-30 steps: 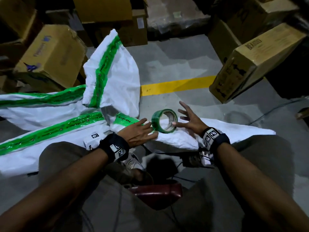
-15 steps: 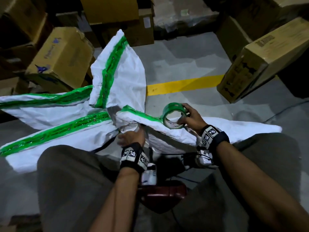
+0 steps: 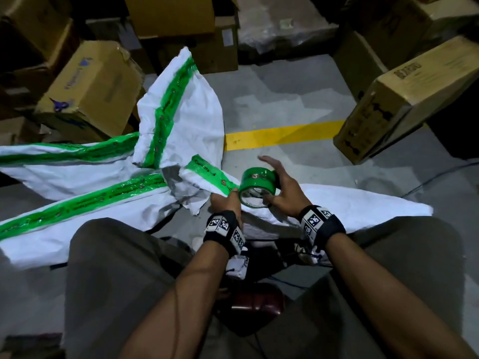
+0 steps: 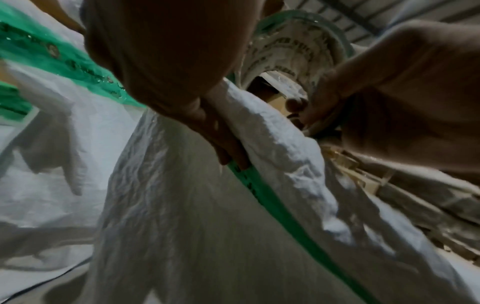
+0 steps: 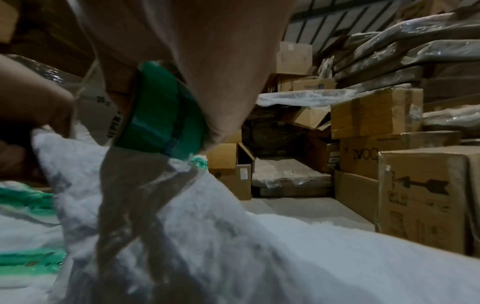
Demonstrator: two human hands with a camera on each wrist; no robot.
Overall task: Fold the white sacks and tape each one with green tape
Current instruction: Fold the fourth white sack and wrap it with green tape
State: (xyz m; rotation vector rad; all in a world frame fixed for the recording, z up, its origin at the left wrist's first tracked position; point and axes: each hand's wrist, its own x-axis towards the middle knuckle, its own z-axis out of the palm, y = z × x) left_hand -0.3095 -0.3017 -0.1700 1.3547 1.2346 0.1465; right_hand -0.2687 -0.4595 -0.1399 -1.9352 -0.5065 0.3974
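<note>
A folded white sack (image 3: 363, 206) lies across my knees and runs off to the right. A strip of green tape (image 3: 207, 169) runs along its left fold up to the green tape roll (image 3: 255, 177). My right hand (image 3: 283, 187) holds the roll, thumb at its core and fingers over the top. My left hand (image 3: 224, 200) grips the sack's fold just left of the roll, at the tape's end. In the left wrist view my fingers (image 4: 223, 139) clamp the sack (image 4: 182, 205) beside a tape strip (image 4: 272, 205). In the right wrist view the roll (image 5: 161, 115) stands on the sack (image 5: 259, 246).
Taped white sacks (image 3: 64, 174) lie on the grey floor to the left, one (image 3: 181, 104) propped against cardboard boxes (image 3: 90, 86). A tilted box (image 3: 404, 99) stands at the right past a yellow floor line (image 3: 282, 133). A dark red stool (image 3: 256, 301) is under me.
A second ago both hands lay open by the roll. The right hand has since taken hold of the roll. The left hand dropped to the sack's edge, then slid up beside the roll.
</note>
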